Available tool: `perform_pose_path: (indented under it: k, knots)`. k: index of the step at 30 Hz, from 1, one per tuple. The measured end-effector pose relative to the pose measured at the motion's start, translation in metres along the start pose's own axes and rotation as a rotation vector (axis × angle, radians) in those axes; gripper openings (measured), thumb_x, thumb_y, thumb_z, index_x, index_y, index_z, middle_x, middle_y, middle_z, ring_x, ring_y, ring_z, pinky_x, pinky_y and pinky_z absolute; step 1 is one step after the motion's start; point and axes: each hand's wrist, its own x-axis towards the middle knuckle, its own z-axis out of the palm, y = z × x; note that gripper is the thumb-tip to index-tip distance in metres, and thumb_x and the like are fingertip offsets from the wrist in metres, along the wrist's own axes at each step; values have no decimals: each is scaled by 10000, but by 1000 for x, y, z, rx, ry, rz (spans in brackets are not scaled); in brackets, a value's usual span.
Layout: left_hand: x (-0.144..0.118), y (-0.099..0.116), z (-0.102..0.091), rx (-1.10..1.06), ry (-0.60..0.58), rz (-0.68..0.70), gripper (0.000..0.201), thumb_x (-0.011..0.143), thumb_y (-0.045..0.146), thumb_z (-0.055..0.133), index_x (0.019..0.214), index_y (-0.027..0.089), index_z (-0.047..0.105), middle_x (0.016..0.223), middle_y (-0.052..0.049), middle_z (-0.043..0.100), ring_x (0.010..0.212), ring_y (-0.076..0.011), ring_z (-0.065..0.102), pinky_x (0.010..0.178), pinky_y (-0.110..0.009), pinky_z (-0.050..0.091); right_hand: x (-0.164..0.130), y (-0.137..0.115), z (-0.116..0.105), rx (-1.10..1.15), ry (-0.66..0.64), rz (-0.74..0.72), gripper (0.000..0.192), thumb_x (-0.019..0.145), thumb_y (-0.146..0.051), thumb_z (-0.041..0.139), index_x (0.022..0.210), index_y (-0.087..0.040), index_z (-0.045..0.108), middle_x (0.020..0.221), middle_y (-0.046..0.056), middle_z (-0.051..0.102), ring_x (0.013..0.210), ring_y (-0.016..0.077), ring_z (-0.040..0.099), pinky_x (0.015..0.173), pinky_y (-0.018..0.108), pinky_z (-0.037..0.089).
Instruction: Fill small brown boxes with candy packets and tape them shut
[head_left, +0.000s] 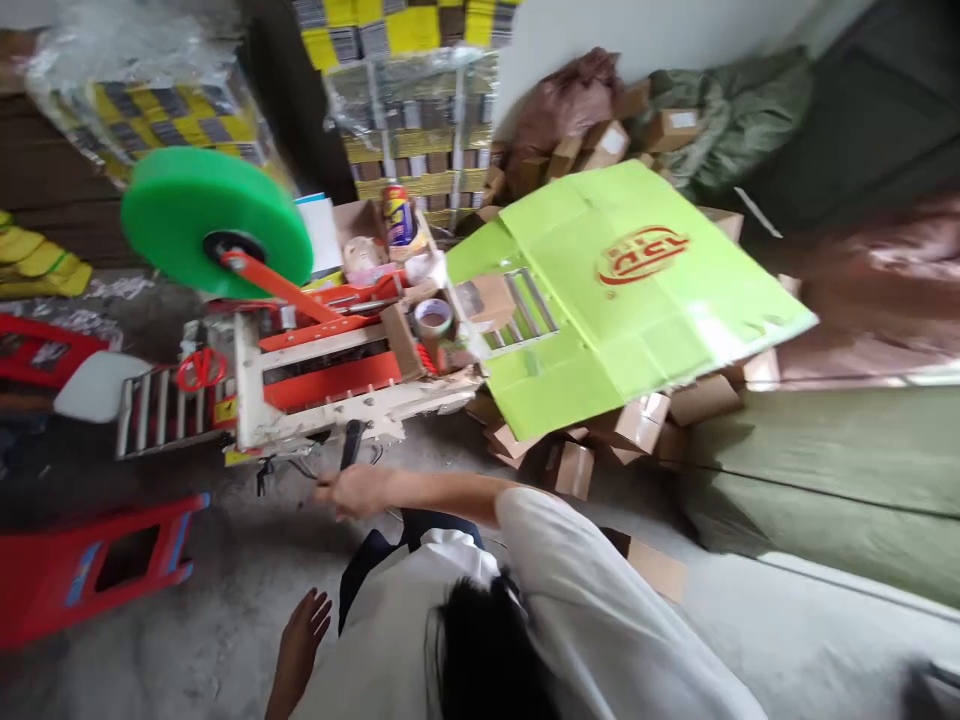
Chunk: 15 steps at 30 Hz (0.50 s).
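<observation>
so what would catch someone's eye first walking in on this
Probably the big green roll on an orange arm, up at the left on top of the white and orange machine. Next, the bright lime-green cardboard sheet with a red logo, lying tilted over a heap of small brown boxes right of the machine. Low in the middle, a person in a white shirt reaches a hand toward the machine's underside.

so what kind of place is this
Probably a small packing workshop or storeroom. A carton-sealing machine with a big green tape roll stands on a bare concrete floor, small cardboard boxes lie heaped around, and wrapped printed stock is stacked behind.
</observation>
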Motion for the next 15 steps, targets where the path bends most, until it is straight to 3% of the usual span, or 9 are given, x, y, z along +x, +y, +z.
perform_pose_path:
  k: [3, 6, 9, 12, 15]
  knots:
    - [25, -18, -20, -221, -22, -83, 112, 903, 274, 583, 1002, 246, 627, 1070, -68, 734, 1231, -256, 645, 870, -281, 564, 6, -31, 4, -6, 38, 29, 533, 969, -359, 614, 1448, -195, 449, 1449, 109, 495, 906, 174, 676, 644, 254, 487]
    - [47, -41, -49, -346, 29, -140, 112, 882, 254, 620, 987, 216, 632, 1026, -90, 735, 1203, -285, 658, 868, -297, 567, 34, -69, 24, 132, 49, 45, 406, 1014, -375, 536, 1381, -204, 514, 1346, 92, 580, 1054, 197, 664, 799, 277, 530]
    - [71, -72, -87, -455, 81, -205, 105, 853, 262, 658, 938, 209, 627, 994, -109, 732, 1207, -326, 653, 902, -340, 568, 89, -104, 66, 190, -204, 18, 328, 1010, -347, 547, 1305, -209, 591, 1223, 79, 659, 1093, 210, 660, 901, 301, 518]
    - [91, -107, -144, -541, 111, -258, 84, 836, 277, 655, 886, 222, 616, 1020, -133, 727, 1242, -335, 630, 931, -353, 564, 158, -136, 116, 108, -463, -21, 341, 928, -336, 677, 1225, -168, 662, 1189, 128, 677, 1108, 266, 660, 930, 341, 512]
    - [100, -137, -221, -638, 179, -304, 88, 816, 342, 635, 831, 259, 609, 1084, -134, 725, 1292, -316, 590, 959, -337, 548, 223, -168, 155, 37, -570, -16, 368, 855, -315, 756, 1151, -103, 701, 1165, 191, 680, 1091, 326, 667, 918, 379, 523]
